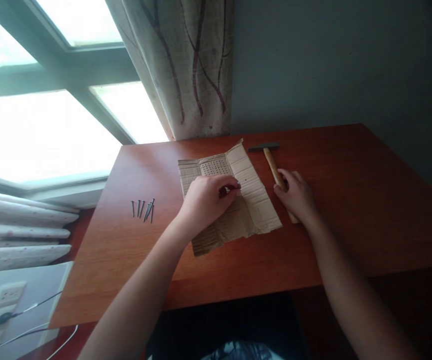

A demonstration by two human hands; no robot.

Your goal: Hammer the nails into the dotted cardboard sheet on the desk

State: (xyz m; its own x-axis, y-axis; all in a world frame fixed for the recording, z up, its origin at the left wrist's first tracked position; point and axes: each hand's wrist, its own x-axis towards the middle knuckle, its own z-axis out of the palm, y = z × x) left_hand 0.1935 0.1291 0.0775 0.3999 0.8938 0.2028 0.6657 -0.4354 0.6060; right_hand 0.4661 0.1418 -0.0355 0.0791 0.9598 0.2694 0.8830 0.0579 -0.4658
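My left hand [213,195] is over a creased sheet of brown cardboard [259,202], thumb and fingers pinched together. A small grey end of a nail [239,185] shows at the fingertips; most of it is hidden. To the right, my right hand [296,192] is wrapped round the wooden handle of a hammer [272,162], which lies on the table with its dark metal head pointing away from me. Near the cardboard's far edge is a patch of small dark holes [214,167], partly covered by my left hand.
Several loose nails [143,210] lie on the wooden table [125,265], left of the cardboard. A window [43,130] and curtain [200,65] stand beyond the table's left and back edges. Cables run from a wall socket [5,315] at lower left.
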